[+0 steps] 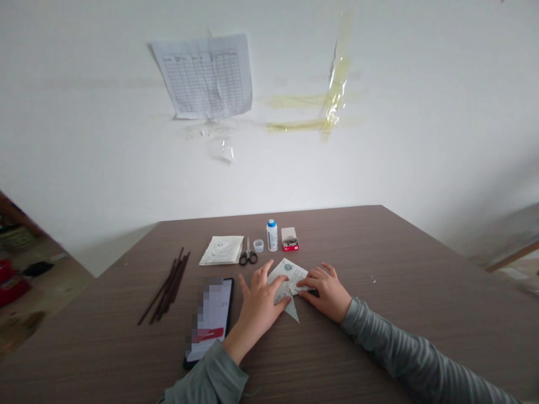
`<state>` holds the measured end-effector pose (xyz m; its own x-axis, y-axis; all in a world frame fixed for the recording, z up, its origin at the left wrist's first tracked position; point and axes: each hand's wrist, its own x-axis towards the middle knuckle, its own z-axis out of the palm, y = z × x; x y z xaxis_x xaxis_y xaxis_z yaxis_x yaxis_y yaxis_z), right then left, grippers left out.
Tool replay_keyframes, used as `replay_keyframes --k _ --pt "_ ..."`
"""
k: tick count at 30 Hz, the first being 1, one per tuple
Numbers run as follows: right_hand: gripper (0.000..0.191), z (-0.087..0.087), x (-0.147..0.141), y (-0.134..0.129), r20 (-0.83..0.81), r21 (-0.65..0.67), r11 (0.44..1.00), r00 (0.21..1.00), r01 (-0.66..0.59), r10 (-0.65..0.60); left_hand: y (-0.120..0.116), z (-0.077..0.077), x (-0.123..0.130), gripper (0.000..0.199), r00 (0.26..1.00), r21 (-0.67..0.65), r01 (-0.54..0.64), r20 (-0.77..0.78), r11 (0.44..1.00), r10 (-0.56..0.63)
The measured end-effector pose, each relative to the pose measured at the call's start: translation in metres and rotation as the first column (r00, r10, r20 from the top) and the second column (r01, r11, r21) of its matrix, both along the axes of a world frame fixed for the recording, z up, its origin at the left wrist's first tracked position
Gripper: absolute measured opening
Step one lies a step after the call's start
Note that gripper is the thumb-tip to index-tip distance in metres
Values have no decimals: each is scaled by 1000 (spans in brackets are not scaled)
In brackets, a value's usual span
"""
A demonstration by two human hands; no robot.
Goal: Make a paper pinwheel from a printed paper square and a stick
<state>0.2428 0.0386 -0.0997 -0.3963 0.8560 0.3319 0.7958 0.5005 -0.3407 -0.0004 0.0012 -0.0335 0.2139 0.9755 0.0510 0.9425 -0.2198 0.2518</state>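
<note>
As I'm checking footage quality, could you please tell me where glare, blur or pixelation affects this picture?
Head view: bright glints on the yellowed tape on the wall; head view: fine print on the folded paper too soft to read; head view: blocky pixelation over part of the smartphone.

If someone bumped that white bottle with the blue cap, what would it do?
The white bottle would probably tip if nudged near the blue cap, since it stands upright and is taller than wide. Once down, it may roll, as its sides look rounded. It looks plastic, so it probably wouldn't break.
</note>
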Motion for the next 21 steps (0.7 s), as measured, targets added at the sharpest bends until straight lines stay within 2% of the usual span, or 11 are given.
replay_keyframes --k 5,13,17,21 --pt "19 2 -1 -1 1 -14 1000 1000 -6 6 -2 2 -1 47 999 -30 43 5 999 -43" --pt "18 -3 1 0 -18 -5 1000 1000 -22 22 -5 10 3 46 1000 -32 24 -10 999 -24" --pt "17 -7 3 1 -36 49 998 999 -36 38 -3 8 3 50 1000 -34 3 1 999 -3" --pt "18 -9 4 3 -24 50 998 999 -37 38 -1 5 2 40 1000 -13 12 7 1000 -12"
